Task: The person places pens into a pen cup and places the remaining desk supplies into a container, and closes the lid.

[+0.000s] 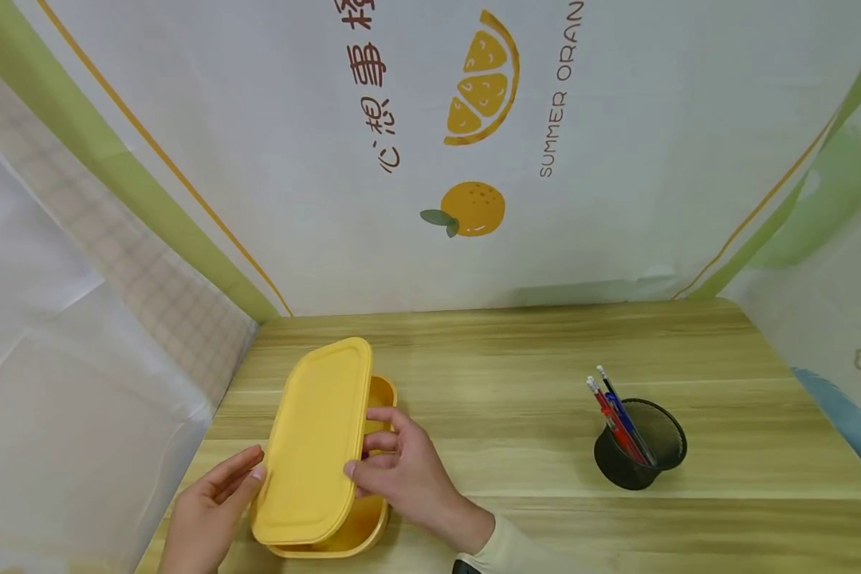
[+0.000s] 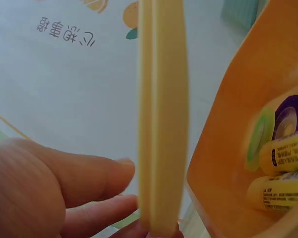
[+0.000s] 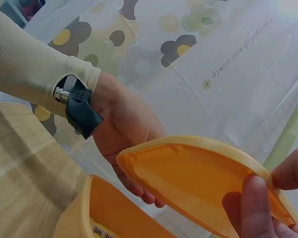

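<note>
A yellow lid is raised at a tilt above an open yellow box. My right hand pinches the lid's right edge, thumb on its upper face and fingers underneath. At the opposite edge is my left hand; its fingers reach the lid's rim, and the left wrist view shows the thumb apart from it. Inside the box, that view shows two yellow printed tubes, a green ring-shaped piece and a purple roll. From above, the lid hides most of the contents.
A black mesh pen holder with several pens and pencils stands on the right of the wood-grain table. Printed cloth hangs behind the table and along both sides.
</note>
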`<move>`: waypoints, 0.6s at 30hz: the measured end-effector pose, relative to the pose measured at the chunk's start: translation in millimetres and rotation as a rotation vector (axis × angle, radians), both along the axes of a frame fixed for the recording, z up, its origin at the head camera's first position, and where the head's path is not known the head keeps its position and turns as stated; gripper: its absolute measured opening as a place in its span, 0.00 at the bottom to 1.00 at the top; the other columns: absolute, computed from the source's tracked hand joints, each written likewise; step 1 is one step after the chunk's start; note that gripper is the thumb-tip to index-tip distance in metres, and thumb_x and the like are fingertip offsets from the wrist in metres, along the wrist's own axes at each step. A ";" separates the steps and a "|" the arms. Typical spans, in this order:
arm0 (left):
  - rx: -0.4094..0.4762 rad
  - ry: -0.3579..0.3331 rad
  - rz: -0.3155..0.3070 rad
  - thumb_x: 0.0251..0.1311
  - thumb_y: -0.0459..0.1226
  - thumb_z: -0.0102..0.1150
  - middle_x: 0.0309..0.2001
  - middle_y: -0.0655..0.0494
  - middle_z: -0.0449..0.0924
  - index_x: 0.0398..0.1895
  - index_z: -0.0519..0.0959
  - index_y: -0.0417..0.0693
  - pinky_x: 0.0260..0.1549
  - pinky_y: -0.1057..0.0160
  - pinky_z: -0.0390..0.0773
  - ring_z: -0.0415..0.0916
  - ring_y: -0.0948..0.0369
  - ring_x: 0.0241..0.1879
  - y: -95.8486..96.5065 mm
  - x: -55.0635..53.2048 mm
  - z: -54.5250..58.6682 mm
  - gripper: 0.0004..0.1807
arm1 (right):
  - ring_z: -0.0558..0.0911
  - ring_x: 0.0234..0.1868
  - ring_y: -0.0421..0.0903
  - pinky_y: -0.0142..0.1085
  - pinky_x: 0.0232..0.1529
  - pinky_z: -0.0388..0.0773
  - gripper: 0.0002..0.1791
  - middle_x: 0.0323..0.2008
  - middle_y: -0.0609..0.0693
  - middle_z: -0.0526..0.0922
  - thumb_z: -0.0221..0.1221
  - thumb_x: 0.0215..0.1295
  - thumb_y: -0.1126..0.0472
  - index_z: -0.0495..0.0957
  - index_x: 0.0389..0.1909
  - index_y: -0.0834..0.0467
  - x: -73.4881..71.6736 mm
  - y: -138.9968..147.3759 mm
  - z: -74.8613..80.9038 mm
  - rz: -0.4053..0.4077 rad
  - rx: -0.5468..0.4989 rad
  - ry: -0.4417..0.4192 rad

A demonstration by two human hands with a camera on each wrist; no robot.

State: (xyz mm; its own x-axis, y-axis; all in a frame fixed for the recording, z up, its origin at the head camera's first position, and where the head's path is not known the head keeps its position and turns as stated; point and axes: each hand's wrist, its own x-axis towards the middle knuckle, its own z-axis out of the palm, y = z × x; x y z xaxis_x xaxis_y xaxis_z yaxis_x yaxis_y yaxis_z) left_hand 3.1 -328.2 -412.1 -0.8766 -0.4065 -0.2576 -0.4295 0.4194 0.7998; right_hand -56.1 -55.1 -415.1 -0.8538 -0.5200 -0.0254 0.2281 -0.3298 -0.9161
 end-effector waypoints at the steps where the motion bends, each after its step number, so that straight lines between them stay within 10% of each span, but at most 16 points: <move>1: 0.013 -0.002 0.001 0.71 0.54 0.66 0.56 0.81 0.81 0.76 0.74 0.47 0.45 0.81 0.79 0.76 0.88 0.45 -0.3 -0.7 -0.4 0.36 | 0.88 0.36 0.43 0.33 0.33 0.88 0.37 0.45 0.55 0.87 0.69 0.62 0.70 0.67 0.72 0.60 0.6 0.7 -0.6 0.005 0.005 0.002; 7: 0.052 -0.012 0.001 0.72 0.46 0.67 0.64 0.56 0.83 0.75 0.74 0.43 0.45 0.79 0.81 0.78 0.85 0.45 -1.0 -3.7 -3.0 0.32 | 0.88 0.39 0.42 0.35 0.36 0.89 0.42 0.48 0.54 0.85 0.71 0.62 0.68 0.65 0.77 0.57 4.6 5.8 -4.3 -0.003 0.107 0.081; 18: 0.048 -0.038 0.028 0.64 0.45 0.76 0.64 0.62 0.82 0.74 0.75 0.45 0.44 0.78 0.82 0.78 0.84 0.43 -0.7 -5.4 -5.5 0.37 | 0.82 0.43 0.38 0.26 0.44 0.86 0.48 0.50 0.51 0.79 0.77 0.55 0.68 0.66 0.77 0.66 1.5 19.2 -11.1 -0.067 0.326 0.280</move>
